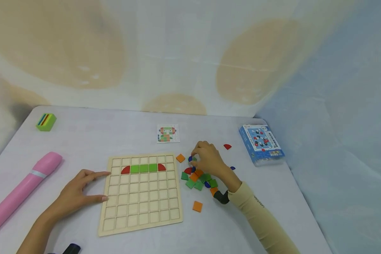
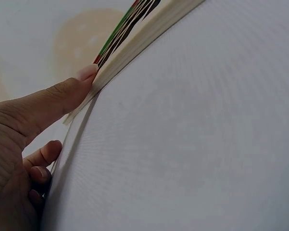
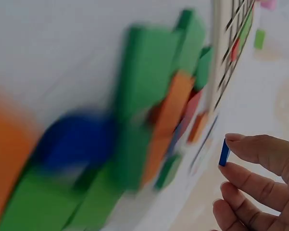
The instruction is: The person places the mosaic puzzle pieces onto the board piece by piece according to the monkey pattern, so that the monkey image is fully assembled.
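Note:
My left hand [image 1: 77,192] touches the left edge of the wooden grid board [image 1: 144,209], its thumb and index finger straight and spread apart. Its thumb lies at the board's edge in the left wrist view. Between the thumb and index finger of my right hand [image 1: 207,158] a small blue wooden piece [image 3: 224,153] is pinched, above the far end of a loose pile of pieces. One row of the board holds three green squares [image 1: 144,168] between two red quarter-circles [image 1: 125,170]. The pile has green squares [image 1: 198,185], orange squares [image 1: 194,176] and blue pieces.
A pattern card [image 1: 168,133] lies behind the board. Further right are a red quarter-circle [image 1: 227,146] and a blue box [image 1: 261,144]. An orange square [image 1: 197,206] lies nearer. On the left are a pink tube-like object [image 1: 25,190] and a green striped block [image 1: 46,122].

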`<state>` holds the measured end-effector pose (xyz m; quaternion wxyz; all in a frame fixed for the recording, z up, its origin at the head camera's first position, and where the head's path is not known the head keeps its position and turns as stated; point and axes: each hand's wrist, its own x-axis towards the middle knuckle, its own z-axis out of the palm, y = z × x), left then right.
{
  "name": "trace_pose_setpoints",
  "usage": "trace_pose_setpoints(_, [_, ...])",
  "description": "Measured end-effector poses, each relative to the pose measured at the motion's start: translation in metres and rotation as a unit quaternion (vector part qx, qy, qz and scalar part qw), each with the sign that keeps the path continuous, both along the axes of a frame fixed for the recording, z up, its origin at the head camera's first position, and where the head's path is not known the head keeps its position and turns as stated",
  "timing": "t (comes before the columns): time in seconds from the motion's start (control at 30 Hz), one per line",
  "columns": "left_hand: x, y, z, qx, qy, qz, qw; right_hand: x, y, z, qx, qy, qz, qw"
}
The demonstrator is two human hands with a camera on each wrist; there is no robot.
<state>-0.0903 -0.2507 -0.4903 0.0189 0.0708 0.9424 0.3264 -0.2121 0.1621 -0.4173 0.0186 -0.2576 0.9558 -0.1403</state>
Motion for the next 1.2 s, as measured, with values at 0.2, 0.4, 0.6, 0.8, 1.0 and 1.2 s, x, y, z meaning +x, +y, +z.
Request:
trace_pose_setpoints(0.2, [0.0,0.001,0.0,-0.001,0.004,0.0,1.0,0.013,-0.057,0.004,-0.013,0.036,0.108,0.9934])
trace_pose_setpoints(0.4, [-0.003,0.002,-0.002,0.0,0.003,-0.004,1.0,0.028,-0.113,0.001,0.042,0.013,0.159,0.9863])
trace_pose_setpoints(0.6, [-0.002,0.002,-0.001,0.012,0.005,-0.008,0.9999,0.036,-0.149,-0.004,0.062,0.009,0.185,0.9807])
trace_pose_setpoints(0.8, [0.001,-0.001,0.001,0.013,0.005,-0.005,0.9999,0.039,-0.174,-0.002,0.07,0.005,0.197,0.9779])
trace_pose_setpoints(1.0, [0.003,-0.003,0.001,0.018,0.013,-0.006,0.9997,0.042,-0.191,-0.002,0.08,-0.002,0.209,0.9747])
trace_pose_setpoints(1.2, [0.002,-0.001,0.001,0.023,0.032,-0.012,0.9992,0.043,-0.199,-0.008,0.084,0.007,0.205,0.9752])
